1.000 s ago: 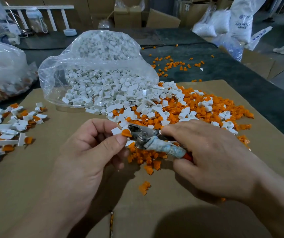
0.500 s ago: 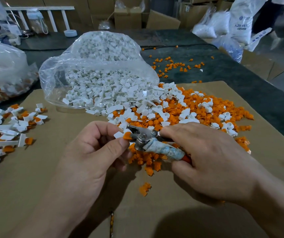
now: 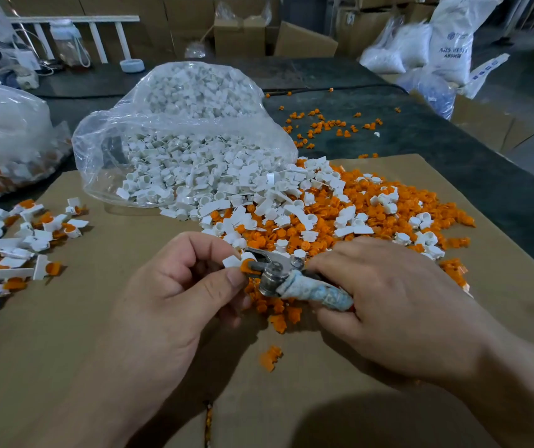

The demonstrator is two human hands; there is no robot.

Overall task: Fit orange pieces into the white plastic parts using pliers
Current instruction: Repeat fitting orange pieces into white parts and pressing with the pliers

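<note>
Grip check: my left hand (image 3: pixel 175 286) pinches a white part (image 3: pixel 231 262) w/ an orange piece (image 3: pixel 245 266) against it, above the cardboard's (image 3: pixel 65 334) middle. Right hand (image 3: pixel 388 295) is wrapped round the pliers (image 3: pixel 272 274), jaws closed on the orange piece. Loose orange/white pile (image 3: pixel 372 221) lies toward the far edge by the bag (image 3: pixel 188 150); finished pcs (image 3: pixel 16 247) lie at the left edge.

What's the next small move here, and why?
Probably squeeze the pliers a little: their jaws sit on the orange piece at the white part, which the left hand pinches, and the right hand grips the handles.
</note>
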